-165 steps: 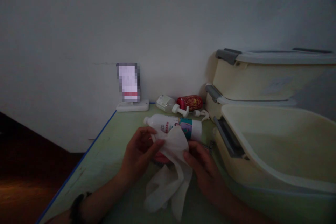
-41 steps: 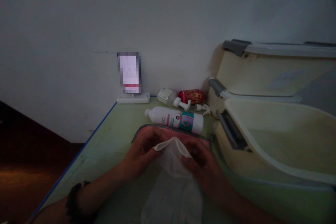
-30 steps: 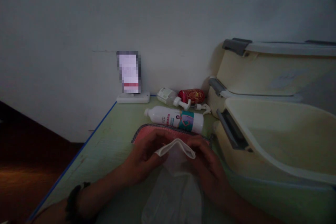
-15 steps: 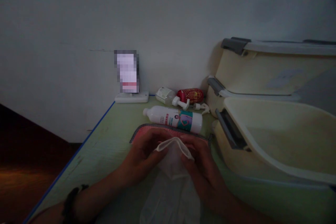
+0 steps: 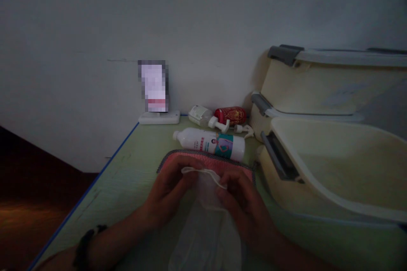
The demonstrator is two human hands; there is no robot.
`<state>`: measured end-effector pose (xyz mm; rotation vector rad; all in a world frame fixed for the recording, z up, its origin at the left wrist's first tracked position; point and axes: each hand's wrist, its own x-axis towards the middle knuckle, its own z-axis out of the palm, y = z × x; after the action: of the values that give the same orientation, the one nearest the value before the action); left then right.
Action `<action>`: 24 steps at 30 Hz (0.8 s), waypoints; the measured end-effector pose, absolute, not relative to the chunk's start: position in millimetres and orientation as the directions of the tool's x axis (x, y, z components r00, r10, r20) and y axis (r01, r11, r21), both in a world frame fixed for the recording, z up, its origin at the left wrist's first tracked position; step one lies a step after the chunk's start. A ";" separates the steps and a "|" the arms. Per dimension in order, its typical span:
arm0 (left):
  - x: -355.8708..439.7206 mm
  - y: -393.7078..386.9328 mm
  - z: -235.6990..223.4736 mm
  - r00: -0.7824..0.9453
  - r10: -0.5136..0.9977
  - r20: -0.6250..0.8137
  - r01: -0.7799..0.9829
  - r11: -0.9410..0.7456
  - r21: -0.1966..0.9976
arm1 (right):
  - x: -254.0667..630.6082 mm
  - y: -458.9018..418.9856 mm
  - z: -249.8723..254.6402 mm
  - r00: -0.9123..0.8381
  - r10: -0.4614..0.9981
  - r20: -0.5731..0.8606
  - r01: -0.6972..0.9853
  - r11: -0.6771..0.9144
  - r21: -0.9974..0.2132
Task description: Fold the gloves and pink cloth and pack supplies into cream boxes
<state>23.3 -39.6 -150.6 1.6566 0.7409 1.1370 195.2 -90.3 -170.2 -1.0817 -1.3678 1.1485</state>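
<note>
A thin, translucent white disposable glove hangs between my hands, its beaded cuff edge uppermost and partly folded over. At the left end of the cuff, my left hand pinches the rim between thumb and fingers. My right hand grips the other end of the rim the same way. The cuff mouth looks nearly flat. Below, the glove's body drapes loosely toward the bottom edge of the view, where its finger part cannot be made out. Just behind my hands lies a pink cloth with a dark checked border, partly covered by them.
A white bottle lies beyond the cloth. Behind it are a clear pump bottle, a red can-like container and a white spray head. A phone stands at back left. A cream bin with its lid raised fills the right.
The cuff opening has gone from a raised, peaked shape to a flatter one. Both hands have shifted slightly left, still holding the glove's rim.
</note>
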 end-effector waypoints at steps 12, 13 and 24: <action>29.7 -39.1 -144.8 0.382 0.843 0.378 -0.034 -0.396 0.918 | 203.6 -88.8 -159.9 -0.053 0.926 0.375 0.143 0.378 -0.915; 30.2 -39.5 -144.6 0.365 0.858 0.362 -0.024 -0.379 0.925 | 204.5 -88.3 -158.8 -0.051 0.924 0.378 0.139 0.382 -0.914; 27.5 -37.1 -142.6 0.208 0.932 0.296 0.059 -0.314 0.948 | 211.0 -87.6 -153.6 -0.175 0.870 0.460 0.238 0.491 -0.838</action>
<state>27.5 -37.1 -142.6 1.5913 0.9607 1.2335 211.0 -87.6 -153.6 -0.9549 -1.6883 0.7546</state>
